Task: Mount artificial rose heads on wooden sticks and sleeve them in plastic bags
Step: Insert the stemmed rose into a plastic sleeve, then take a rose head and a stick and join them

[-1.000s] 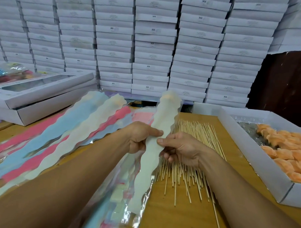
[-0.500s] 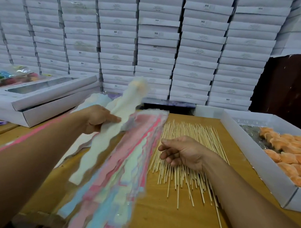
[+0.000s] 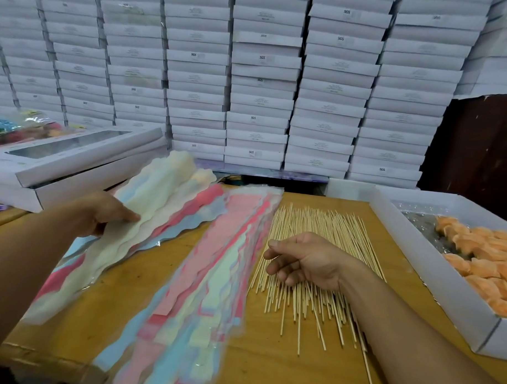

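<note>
My left hand [image 3: 102, 214] pinches a long cream plastic sleeve [image 3: 142, 211] with a wavy edge, low over a fan of pink, blue and cream sleeves at the left. A second stack of mixed-colour sleeves [image 3: 212, 276] lies down the middle of the wooden table [image 3: 269, 364]. My right hand [image 3: 304, 261] hovers with loosely curled fingers just over a spread of thin wooden sticks [image 3: 322, 231], holding nothing. Orange rose heads [image 3: 485, 257] fill a white box [image 3: 433, 272] at the right.
A wall of stacked white boxes [image 3: 262, 77] closes the back. Two flat windowed boxes [image 3: 72, 159] sit at the far left, with a bag of coloured items [image 3: 16, 129] behind them. A dark panel [image 3: 483, 154] stands at the back right.
My left hand carried the cream sleeve from the centre over to the left pile and lowered it. My right hand let go of it and sank toward the sticks.
</note>
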Demonstrator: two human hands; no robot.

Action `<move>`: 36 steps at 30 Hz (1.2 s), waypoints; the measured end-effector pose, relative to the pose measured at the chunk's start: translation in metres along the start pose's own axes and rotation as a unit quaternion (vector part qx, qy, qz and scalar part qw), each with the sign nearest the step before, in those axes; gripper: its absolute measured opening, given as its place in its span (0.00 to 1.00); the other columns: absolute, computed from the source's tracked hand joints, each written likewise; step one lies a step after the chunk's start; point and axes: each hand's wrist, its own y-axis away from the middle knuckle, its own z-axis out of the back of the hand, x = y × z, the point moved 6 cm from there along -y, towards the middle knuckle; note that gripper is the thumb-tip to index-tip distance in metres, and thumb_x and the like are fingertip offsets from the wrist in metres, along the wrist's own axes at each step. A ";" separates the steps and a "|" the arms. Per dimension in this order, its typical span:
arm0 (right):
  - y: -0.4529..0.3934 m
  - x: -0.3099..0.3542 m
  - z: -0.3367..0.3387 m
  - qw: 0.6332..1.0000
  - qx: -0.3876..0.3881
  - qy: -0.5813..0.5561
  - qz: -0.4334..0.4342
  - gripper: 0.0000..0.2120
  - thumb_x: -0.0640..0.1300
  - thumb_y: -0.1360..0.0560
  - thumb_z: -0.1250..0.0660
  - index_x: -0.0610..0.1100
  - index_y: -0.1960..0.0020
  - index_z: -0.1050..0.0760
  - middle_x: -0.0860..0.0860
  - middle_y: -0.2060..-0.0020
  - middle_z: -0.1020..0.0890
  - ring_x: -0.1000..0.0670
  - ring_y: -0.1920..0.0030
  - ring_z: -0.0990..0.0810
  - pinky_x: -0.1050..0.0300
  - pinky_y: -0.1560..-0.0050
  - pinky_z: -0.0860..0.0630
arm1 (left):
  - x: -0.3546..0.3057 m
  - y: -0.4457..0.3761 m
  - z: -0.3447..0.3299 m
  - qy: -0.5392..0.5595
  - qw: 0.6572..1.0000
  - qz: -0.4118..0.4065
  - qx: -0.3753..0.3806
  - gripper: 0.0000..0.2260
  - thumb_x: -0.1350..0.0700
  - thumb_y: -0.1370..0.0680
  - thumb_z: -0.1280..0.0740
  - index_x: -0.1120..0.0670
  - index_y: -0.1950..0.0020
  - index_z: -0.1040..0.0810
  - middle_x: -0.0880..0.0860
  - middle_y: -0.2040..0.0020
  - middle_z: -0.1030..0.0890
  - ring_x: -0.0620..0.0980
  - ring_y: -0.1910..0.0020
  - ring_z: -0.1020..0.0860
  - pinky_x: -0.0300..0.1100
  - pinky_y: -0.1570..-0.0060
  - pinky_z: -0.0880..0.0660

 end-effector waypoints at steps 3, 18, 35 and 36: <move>0.000 0.000 0.001 1.000 0.001 0.000 0.002 0.16 0.48 0.21 0.30 0.34 0.45 0.20 0.40 0.60 0.16 0.49 0.67 0.19 0.60 0.70 0.22 | 0.007 -0.005 0.003 0.001 1.000 0.016 -0.014 0.24 0.59 0.27 0.23 0.67 0.36 0.26 0.65 0.39 0.22 0.68 0.41 0.23 0.64 0.37 0.26; -0.002 -0.002 0.005 1.000 0.001 0.023 0.005 0.13 0.47 0.20 0.31 0.36 0.45 0.19 0.40 0.59 0.15 0.50 0.68 0.19 0.61 0.73 0.25 | 0.016 -0.021 0.019 -0.070 0.990 0.022 -0.124 0.23 0.60 0.32 0.19 0.66 0.43 0.25 0.64 0.45 0.23 0.65 0.48 0.25 0.58 0.44 0.26; 0.005 0.009 0.016 0.996 -0.081 0.022 0.034 0.09 0.44 0.20 0.32 0.39 0.50 0.17 0.46 0.68 0.18 0.54 0.74 0.24 0.64 0.79 0.36 | -0.122 0.072 -0.087 -0.090 0.943 -0.253 -0.197 0.11 0.58 0.26 0.31 0.57 0.44 0.22 0.59 0.48 0.20 0.62 0.45 0.23 0.50 0.47 0.25; 0.005 0.011 0.020 0.994 -0.100 0.019 0.044 0.08 0.44 0.20 0.32 0.40 0.51 0.17 0.48 0.70 0.20 0.55 0.75 0.26 0.64 0.79 0.36 | -0.131 0.079 -0.101 -0.077 0.942 -0.271 -0.183 0.05 0.59 0.26 0.32 0.56 0.50 0.21 0.56 0.54 0.20 0.61 0.49 0.22 0.46 0.52 0.27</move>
